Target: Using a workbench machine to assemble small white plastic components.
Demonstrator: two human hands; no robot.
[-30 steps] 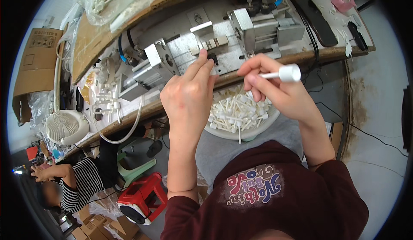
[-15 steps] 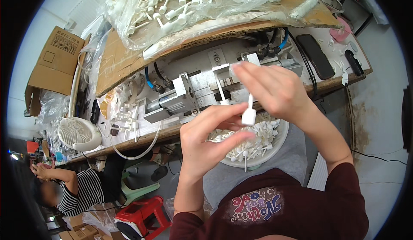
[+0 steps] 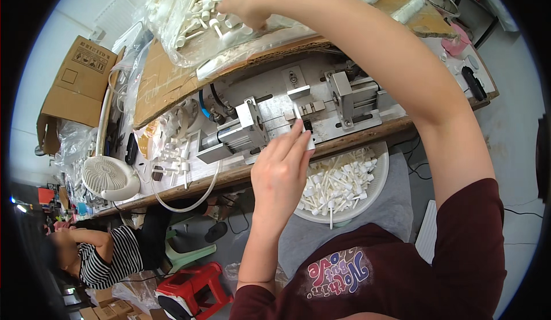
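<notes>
The person's left hand (image 3: pixel 279 171) is resting its fingertips (image 3: pixel 299 138) against the front of the metal fixture (image 3: pixel 298 113) that is sitting on the wooden bench (image 3: pixel 402 126); the fingers are lying nearly straight and pressed together, touching a small white part (image 3: pixel 310 142) at the fixture's front edge, and whether that grip is actually pinching the part cannot be told from this view. The right hand (image 3: pixel 244 2) is reaching far up and across, over the fixture, into a clear plastic bag (image 3: pixel 172 33) heaped with white plastic pieces (image 3: pixel 195 10); its fingers are curling down among those pieces, but they are hiding whatever may be between them, so the state of that grip cannot be told either. The bag is lying on a sheet of brown cardboard (image 3: pixel 155 85) that is covering the back of the bench behind the fixture. Just below the bench edge, in the person's lap and beside the left wrist, a white bowl (image 3: pixel 379 191) is holding a pile of white stick-like parts with small caps (image 3: pixel 338 185). A small white fan (image 3: pixel 106 176) is standing at the left end of the bench, with a cardboard box (image 3: pixel 69 85) beyond it. Lower left, another person in a striped top (image 3: pixel 103 257) is sitting near a red stool (image 3: pixel 189 288).
</notes>
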